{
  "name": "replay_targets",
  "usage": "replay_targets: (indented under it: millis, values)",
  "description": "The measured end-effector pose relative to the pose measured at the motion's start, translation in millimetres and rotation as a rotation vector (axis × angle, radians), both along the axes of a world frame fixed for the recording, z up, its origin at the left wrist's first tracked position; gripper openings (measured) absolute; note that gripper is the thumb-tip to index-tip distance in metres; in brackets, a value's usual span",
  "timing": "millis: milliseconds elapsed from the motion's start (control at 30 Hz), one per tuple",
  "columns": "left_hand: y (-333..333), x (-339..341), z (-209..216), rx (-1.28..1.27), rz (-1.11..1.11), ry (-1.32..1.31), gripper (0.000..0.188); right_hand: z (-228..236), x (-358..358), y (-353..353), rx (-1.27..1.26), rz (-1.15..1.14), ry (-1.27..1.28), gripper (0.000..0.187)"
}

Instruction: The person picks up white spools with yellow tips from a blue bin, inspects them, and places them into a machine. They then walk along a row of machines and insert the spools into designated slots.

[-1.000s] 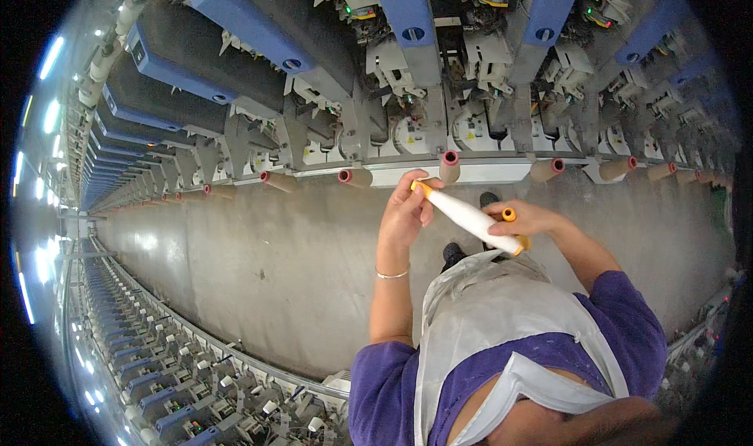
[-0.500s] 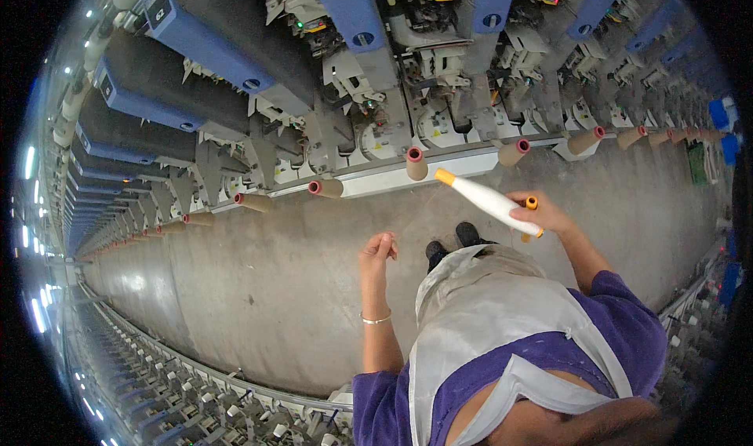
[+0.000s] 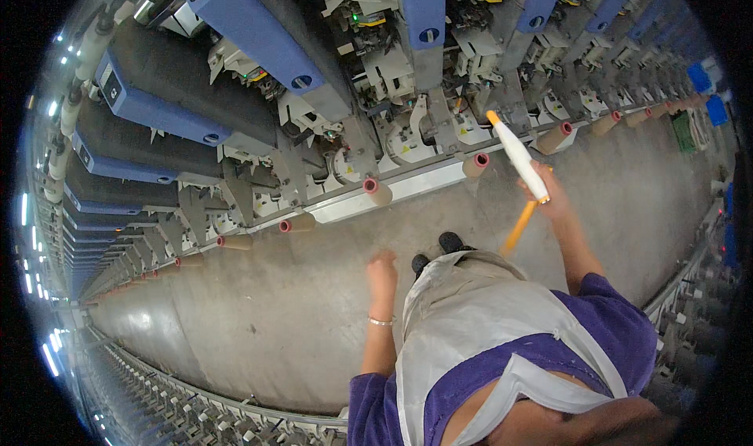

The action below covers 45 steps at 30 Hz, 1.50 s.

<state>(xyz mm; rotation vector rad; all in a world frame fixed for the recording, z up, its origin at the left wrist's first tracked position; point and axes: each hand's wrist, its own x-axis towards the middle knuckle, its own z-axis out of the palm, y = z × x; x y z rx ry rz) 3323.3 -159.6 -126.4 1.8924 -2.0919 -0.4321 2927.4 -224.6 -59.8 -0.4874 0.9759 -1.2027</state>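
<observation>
My right hand (image 3: 555, 187) grips a spinning bobbin (image 3: 518, 158) wound with white yarn on an orange tube. The bobbin points up and left, its far tip in front of the machine row. A bare orange tube (image 3: 518, 226) is in the same hand and slants down toward the apron. My left hand (image 3: 382, 271) hovers over the floor, left of my shoes. Its fingers look curled together but are blurred, and whatever they may hold cannot be made out. The nearest brown paper cone (image 3: 377, 192) with a red rim sits on the machine's front edge beyond that hand.
A long winding machine with blue-fronted units (image 3: 427, 34) runs across the far side. Several more cones, such as one cone (image 3: 475, 164), jut from its rail. Another machine row (image 3: 235, 415) stands behind me at the lower left. Blue containers (image 3: 715, 110) are at the far right.
My right hand has moved up and turned the bobbin steeper, and the orange tube now shows at length. The machine row has shifted rightward in view. My left hand has moved slightly down.
</observation>
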Motion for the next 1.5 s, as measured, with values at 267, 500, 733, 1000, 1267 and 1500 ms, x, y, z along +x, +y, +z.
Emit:
replay_targets:
  millis: [267,500,733,1000,1267,1500]
  values:
    - [92.3,128.1,-53.6,0.252,0.853,0.106,0.016,-10.8,-32.6,-55.9,0.343,0.639,1.263,0.056]
    - [290.0,183.1,-127.7,0.480,1.464,-0.011,0.039,-19.8,-13.6,-155.4,0.241,1.165,1.465,0.053]
    - [437.0,93.4,-143.0,0.743,1.696,0.496,0.035,-24.2,61.2,-216.7,0.320,1.621,1.948,0.044]
    - [455.3,146.1,-178.0,0.858,1.558,0.765,0.031,-8.1,255.5,-164.3,-0.030,0.931,1.697,0.044]
    - [362.7,439.3,-213.2,0.704,1.572,0.737,0.027,5.3,544.1,-109.6,-0.122,1.284,1.099,0.038]
    - [262.5,590.8,-176.7,0.069,1.608,1.029,0.050,-24.7,672.1,-127.8,-0.296,1.367,1.264,0.048]
